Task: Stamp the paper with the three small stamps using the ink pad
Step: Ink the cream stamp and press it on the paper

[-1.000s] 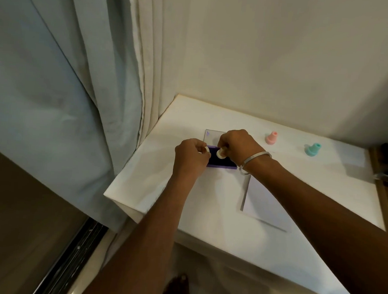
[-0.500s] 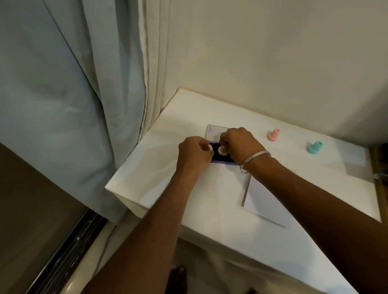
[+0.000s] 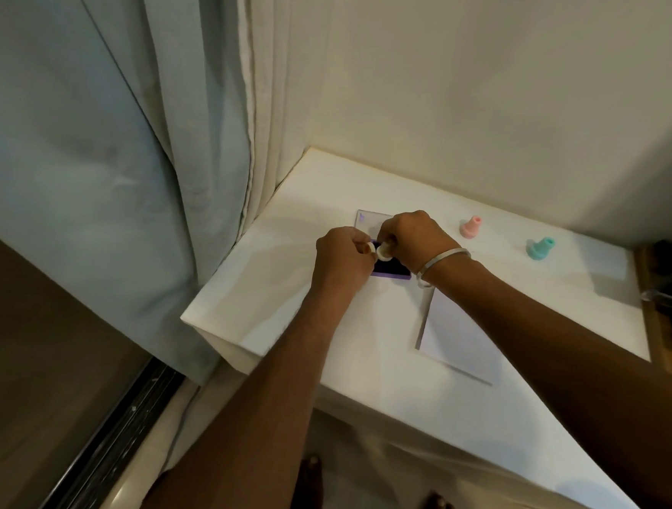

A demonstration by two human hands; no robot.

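White table [image 3: 474, 419] in a curtained corner: we are opening the first stamp over the ink pad.

Our right hand [image 3: 415, 236] pinches a small pale stamp [image 3: 383, 251] just above the purple ink pad [image 3: 395, 269], and our left hand [image 3: 342, 260] pinches a pale ring [image 3: 369, 248], likely its cap, beside it. Across the last second both hands have stayed over the pad; only the head view has shifted. We judge that inking has not yet begun. Behind the pad lies its clear lid [image 3: 368, 219]. The paper [image 3: 455, 338] lies near the pad on its right, with no marks visible. The pink stamp [image 3: 470, 226] and the teal stamp [image 3: 540, 248] stand untouched, well apart.
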